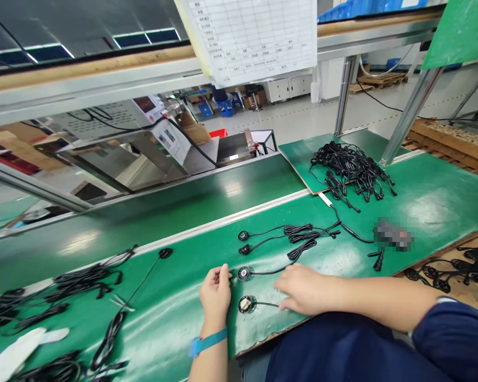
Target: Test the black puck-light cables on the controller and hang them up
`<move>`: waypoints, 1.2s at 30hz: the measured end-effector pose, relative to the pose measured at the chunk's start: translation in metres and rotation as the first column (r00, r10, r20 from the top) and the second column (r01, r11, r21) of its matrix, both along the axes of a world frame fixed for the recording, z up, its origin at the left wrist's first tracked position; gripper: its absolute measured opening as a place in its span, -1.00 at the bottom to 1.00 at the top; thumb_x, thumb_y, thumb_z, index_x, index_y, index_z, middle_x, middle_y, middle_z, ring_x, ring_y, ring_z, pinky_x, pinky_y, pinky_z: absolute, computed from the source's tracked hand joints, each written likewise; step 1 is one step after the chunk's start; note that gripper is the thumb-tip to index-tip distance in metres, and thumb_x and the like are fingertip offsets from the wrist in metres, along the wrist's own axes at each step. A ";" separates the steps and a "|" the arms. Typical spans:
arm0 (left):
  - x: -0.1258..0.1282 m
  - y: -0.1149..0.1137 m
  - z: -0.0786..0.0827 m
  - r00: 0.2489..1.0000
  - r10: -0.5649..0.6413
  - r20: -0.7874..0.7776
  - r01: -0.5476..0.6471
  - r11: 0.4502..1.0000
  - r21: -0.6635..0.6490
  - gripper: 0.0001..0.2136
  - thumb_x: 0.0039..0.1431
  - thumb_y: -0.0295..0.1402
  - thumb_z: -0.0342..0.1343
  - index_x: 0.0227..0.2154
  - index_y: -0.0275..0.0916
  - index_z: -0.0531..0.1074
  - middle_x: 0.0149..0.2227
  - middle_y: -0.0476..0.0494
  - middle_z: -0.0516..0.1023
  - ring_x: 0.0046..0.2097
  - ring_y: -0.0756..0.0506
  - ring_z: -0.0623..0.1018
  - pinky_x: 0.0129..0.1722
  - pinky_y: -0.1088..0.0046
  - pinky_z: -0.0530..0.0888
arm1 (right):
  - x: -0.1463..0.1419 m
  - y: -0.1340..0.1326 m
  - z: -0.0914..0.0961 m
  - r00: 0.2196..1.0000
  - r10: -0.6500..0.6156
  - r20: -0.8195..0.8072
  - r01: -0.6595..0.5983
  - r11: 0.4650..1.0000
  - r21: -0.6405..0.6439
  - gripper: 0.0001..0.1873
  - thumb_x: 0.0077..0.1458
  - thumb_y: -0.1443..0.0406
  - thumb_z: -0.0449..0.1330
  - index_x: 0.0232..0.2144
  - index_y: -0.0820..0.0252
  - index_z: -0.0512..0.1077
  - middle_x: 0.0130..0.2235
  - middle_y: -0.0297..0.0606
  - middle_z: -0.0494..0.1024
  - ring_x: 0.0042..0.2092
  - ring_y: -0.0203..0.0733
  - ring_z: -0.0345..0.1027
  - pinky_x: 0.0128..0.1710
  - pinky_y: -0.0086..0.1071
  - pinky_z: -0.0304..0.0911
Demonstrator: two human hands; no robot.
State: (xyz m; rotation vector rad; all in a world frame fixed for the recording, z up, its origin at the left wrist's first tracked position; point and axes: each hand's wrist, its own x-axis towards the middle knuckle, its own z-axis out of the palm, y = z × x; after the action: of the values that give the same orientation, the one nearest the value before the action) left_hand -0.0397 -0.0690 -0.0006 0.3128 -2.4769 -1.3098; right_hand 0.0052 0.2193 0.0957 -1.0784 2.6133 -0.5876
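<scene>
Four would be several: a column of round black cable ends lies on the green bench top, among them a disc with a pale centre (244, 273) and a lower disc with a whitish middle (246, 304). My left hand (216, 291), wearing a blue wristband (209, 342), is just left of these two discs with fingers curled in; a small dark bit shows by its fingertips, too small to name. My right hand (300, 289) lies over the lower disc's black cable (267, 304), fingers stretched and thumb apart. Part of that cable is hidden beneath it.
A heap of black cables (348, 167) lies on a green board (295, 151) at the back right. A branched cable (352, 233) runs to a blurred-out object (393, 234). More cable bundles (83, 281) and a white glove (18, 353) are at left. A metal frame (406, 119) stands behind.
</scene>
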 end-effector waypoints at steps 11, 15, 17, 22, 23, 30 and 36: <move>0.080 0.021 0.006 0.842 -0.507 -0.183 0.375 0.794 -0.479 -0.76 0.29 -0.18 0.19 -0.05 -0.13 0.44 -0.06 -0.26 0.57 -0.03 -0.27 0.57 -0.03 0.12 0.51 | 0.080 0.142 -0.018 0.850 -0.484 0.207 0.485 0.873 0.049 -0.64 0.10 0.24 0.42 -0.06 0.16 0.50 -0.03 -0.17 0.47 0.06 -0.02 0.30 0.09 -0.17 0.24; 0.071 0.009 -0.004 0.817 -0.566 -0.113 0.417 0.714 -0.562 -0.74 0.32 -0.13 0.16 -0.04 -0.14 0.44 -0.13 -0.22 0.57 -0.11 -0.24 0.58 -0.07 0.18 0.52 | 0.072 0.129 -0.022 0.901 -0.387 0.195 0.386 0.921 0.044 -0.91 0.24 0.42 0.18 -0.32 0.18 0.46 -0.25 -0.25 0.48 -0.13 -0.14 0.32 -0.03 -0.23 0.22; 0.065 0.003 -0.006 0.819 -0.564 -0.106 0.409 0.703 -0.581 -0.74 0.33 -0.11 0.16 -0.06 -0.13 0.45 -0.15 -0.20 0.57 -0.13 -0.23 0.58 -0.08 0.18 0.52 | 0.066 0.126 -0.021 0.911 -0.350 0.220 0.355 0.935 0.015 -0.84 0.24 0.46 0.11 -0.35 0.19 0.43 -0.31 -0.28 0.47 -0.19 -0.18 0.32 -0.05 -0.25 0.21; 0.061 0.000 -0.008 0.858 -0.499 -0.121 0.339 0.727 -0.598 -0.77 0.34 -0.11 0.14 -0.13 -0.14 0.46 -0.22 -0.18 0.55 -0.17 -0.22 0.57 -0.10 0.19 0.52 | 0.059 0.122 -0.018 0.903 -0.331 0.275 0.344 0.939 -0.001 -0.84 0.15 0.29 0.34 -0.22 0.17 0.47 -0.18 -0.24 0.50 -0.06 -0.08 0.35 0.02 -0.21 0.21; 0.062 0.000 -0.008 0.868 -0.481 -0.126 0.322 0.736 -0.595 -0.77 0.34 -0.11 0.14 -0.14 -0.15 0.46 -0.23 -0.18 0.55 -0.17 -0.22 0.57 -0.10 0.18 0.52 | 0.059 0.121 -0.018 0.908 -0.320 0.270 0.330 0.944 0.011 -0.81 0.13 0.29 0.36 -0.21 0.17 0.47 -0.16 -0.23 0.49 -0.05 -0.07 0.35 0.03 -0.19 0.20; 0.069 0.007 -0.010 0.923 -0.371 -0.106 0.260 0.800 -0.541 -0.75 0.31 -0.12 0.16 -0.10 -0.17 0.47 -0.18 -0.23 0.58 -0.13 -0.25 0.57 -0.05 0.13 0.52 | 0.079 0.104 -0.040 0.944 -0.279 0.174 0.285 0.959 -0.006 -0.92 0.12 0.42 0.17 -0.36 0.15 0.38 -0.24 -0.22 0.45 -0.15 -0.08 0.30 -0.09 -0.20 0.20; 0.066 0.012 -0.006 0.937 -0.318 -0.144 0.195 0.820 -0.538 -0.63 0.34 -0.14 0.13 0.10 -0.23 0.40 0.05 -0.38 0.52 0.11 -0.32 0.52 0.14 0.00 0.48 | 0.091 0.091 -0.053 0.925 -0.334 0.180 0.355 0.930 -0.097 -0.83 0.12 0.49 0.06 -0.27 0.16 0.33 -0.24 -0.22 0.45 -0.20 -0.11 0.32 -0.15 -0.21 0.24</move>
State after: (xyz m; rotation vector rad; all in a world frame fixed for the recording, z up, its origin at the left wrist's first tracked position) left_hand 0.0265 -0.0572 -0.0071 -0.3024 -2.6033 -0.6538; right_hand 0.0963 0.3105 0.0429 -0.5688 2.6648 -0.8885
